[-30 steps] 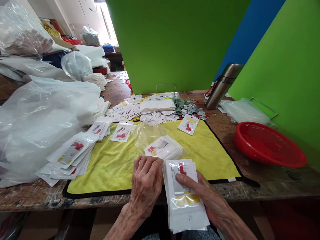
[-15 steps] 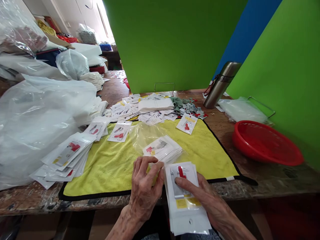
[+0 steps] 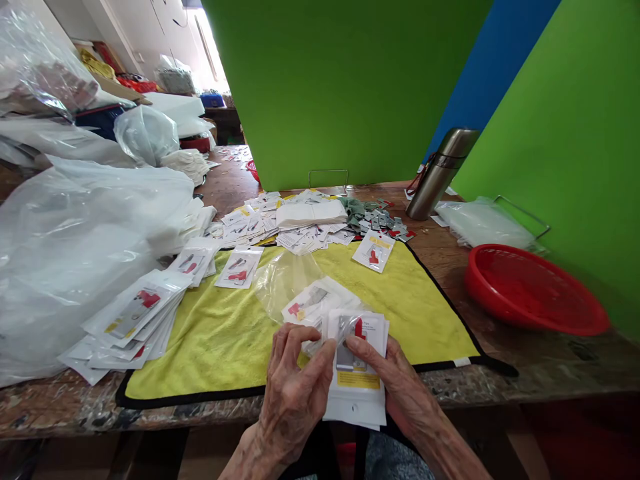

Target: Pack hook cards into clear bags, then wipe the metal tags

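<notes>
My right hand [image 3: 407,377] grips a stack of white packaged cards [image 3: 357,400], thumb on top. The front card shows a red and grey metal part under clear film. Beside the stack, my left hand [image 3: 296,377] has its fingers curled and pinches the mouth of a clear plastic bag [image 3: 280,280]. That bag lies on a yellow cloth [image 3: 215,340] and contains more of these packets [image 3: 317,300]. The upper end of the held stack meets the bag's opening; how far it reaches inside is hard to see.
A pile of packets [image 3: 133,320] lies left, by large plastic bags [image 3: 75,227]. Loose cards [image 3: 245,223] and small metal parts [image 3: 383,220] are heaped at the back. A steel flask [image 3: 443,177] and a red basket [image 3: 535,287] stand right. A green panel [image 3: 345,93] rises behind.
The held stack has moved up and slightly left, so its upper end now overlaps the bag's mouth. My left hand has shifted slightly right, closer to the stack.
</notes>
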Demonstrator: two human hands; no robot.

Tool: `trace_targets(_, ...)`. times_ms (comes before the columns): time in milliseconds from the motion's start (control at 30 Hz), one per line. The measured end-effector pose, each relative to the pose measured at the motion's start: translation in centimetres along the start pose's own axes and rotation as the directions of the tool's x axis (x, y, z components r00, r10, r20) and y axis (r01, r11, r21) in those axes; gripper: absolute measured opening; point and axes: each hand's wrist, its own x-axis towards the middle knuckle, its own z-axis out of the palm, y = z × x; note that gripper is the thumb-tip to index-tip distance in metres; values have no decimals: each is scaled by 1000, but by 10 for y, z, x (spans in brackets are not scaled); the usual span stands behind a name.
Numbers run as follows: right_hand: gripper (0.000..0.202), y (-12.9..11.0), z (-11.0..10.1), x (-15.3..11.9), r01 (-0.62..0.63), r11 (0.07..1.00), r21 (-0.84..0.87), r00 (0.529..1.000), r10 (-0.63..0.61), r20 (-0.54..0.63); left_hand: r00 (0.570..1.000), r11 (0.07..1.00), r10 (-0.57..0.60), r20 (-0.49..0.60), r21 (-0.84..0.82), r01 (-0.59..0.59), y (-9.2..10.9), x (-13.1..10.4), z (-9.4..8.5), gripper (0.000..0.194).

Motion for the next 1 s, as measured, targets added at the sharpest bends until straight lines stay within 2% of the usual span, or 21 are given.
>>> trace_targets(100, 38, 2, 1, 3, -5, 996, 87, 999, 8, -33, 1000, 1000, 2, -1, -25, -2, 0, -1, 0, 32)
trace_targets(300, 41, 7, 9, 12, -21, 948, 316, 965, 103, -243, 998, 997, -54, 25, -49, 56, 2, -3, -1, 26)
trace_targets(433, 38, 10, 16, 17, 6, 923, 384, 970, 87, -225, 986, 977, -164, -1, 134, 163, 1, 0, -7, 15)
trace_targets(500, 39, 11, 19, 18, 9, 918, 396, 973, 83, -216, 982, 964, -184, 29, 201, 175, -1, 2, -10, 13)
trace_targets(767, 41, 15, 29, 19, 55, 894, 444, 954, 85, -288, 968, 958, -226, 108, 205, 200, -4, -3, -19, 14)
trace_targets(1000, 39, 20, 34, 19, 84, 911, 405, 958, 37, -283, 911, 964, -260, 320, 140, 226, -15, 6, -31, 18)
